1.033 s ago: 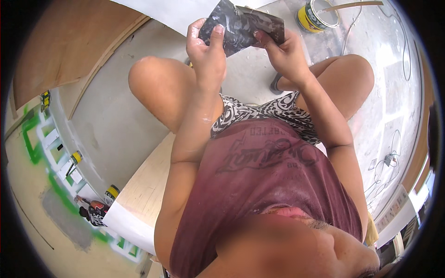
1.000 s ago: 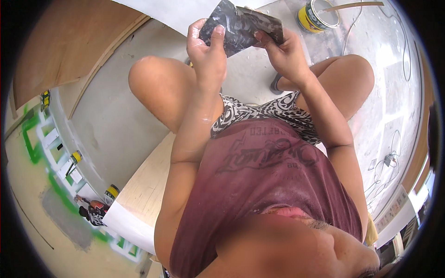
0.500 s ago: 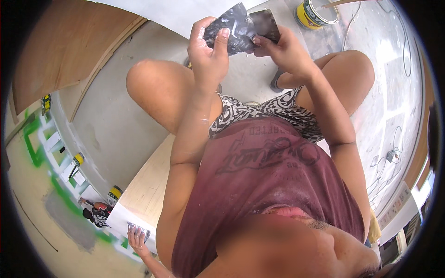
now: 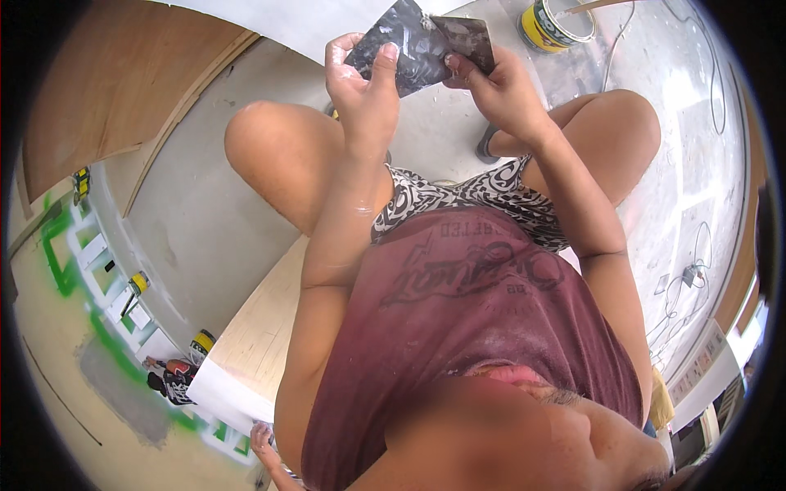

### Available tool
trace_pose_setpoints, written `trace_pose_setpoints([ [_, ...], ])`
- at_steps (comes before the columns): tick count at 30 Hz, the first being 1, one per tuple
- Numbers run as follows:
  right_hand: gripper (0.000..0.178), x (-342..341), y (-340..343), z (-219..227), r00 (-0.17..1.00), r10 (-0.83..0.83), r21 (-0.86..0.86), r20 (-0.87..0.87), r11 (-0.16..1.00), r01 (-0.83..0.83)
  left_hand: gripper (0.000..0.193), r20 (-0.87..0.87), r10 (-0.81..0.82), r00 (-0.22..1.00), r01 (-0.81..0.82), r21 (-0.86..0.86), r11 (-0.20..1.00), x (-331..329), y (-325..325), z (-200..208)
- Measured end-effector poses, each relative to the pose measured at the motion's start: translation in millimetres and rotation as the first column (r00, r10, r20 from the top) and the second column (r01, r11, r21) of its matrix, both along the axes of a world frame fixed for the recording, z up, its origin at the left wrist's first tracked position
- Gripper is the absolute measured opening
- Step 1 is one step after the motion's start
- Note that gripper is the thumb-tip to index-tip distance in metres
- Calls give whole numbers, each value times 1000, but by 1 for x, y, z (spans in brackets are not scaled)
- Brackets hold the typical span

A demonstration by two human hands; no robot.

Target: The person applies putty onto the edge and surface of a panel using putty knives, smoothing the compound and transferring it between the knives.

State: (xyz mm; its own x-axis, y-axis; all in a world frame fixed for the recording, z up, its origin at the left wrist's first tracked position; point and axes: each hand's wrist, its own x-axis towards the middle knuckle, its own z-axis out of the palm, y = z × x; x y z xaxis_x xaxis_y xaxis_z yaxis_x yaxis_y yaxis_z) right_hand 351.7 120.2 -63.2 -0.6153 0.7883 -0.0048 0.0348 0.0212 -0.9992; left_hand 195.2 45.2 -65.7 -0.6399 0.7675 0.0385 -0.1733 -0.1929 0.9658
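My left hand (image 4: 364, 98) is closed on a dark, flat putty spreader (image 4: 401, 53), its thumb pressed on the face. White putty smears the blade and my fingers. In my right hand (image 4: 512, 98) is a second dark, flat spreader (image 4: 475, 37), pinched between thumb and fingers. The two blades overlap or touch at their inner edges, above my bent knees. Most of my fingers are hidden behind the blades.
A white panel (image 4: 270, 20) lies ahead. An open yellow and black paint can (image 4: 550, 29), with a stick across it, stands ahead right on the grey floor. Cables (image 4: 692, 274) lie right. At lower left are another person's hand (image 4: 264, 446) and a person (image 4: 174, 380) farther off.
The left spreader has shifted slightly left and turned against the right one, with my left hand moving along. At lower left the other person's hand has moved down.
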Motion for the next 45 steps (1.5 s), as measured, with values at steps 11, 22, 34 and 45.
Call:
trace_pose_setpoints([
  [11, 26, 10, 0, 16, 909, 372, -193, 187, 921, -337, 32, -598, -71, 798, 80, -11, 997, -6, -3, 14],
  [22, 40, 6, 8, 22, 948, 251, -181, 197, 959, -216, 32, -56, -117, 992, 116, -21, 993, -6, 3, 8],
  [34, 36, 32, 45, 30, 925, -71, 45, 373, 997, 58, 25, 200, 121, 972, -118, -26, 993, -13, -1, 11],
  [45, 39, 21, 30, 40, 938, -44, 141, 343, 990, -5, 27, -90, -252, 964, 244, -93, 965, 24, -19, 7],
])
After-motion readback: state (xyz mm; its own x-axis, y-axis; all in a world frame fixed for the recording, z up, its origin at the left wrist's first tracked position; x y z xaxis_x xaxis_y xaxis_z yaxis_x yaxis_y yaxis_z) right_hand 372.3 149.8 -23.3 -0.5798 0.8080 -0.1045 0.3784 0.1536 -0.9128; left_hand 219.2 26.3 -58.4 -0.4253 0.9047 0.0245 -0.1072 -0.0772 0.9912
